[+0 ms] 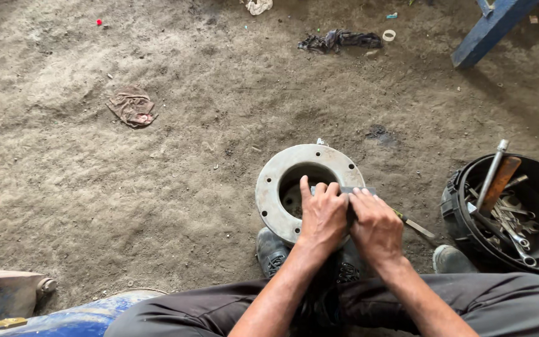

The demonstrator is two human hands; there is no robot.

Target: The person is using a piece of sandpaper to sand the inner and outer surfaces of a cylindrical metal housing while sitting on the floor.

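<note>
Together, both hands pressing flat file, over metal flange ring rim

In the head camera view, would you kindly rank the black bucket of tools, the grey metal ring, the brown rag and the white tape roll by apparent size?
Largest to smallest:
1. black bucket, cut off at the frame edge
2. grey metal ring, close to it, so that order is unsure
3. brown rag
4. white tape roll, farthest away
</note>
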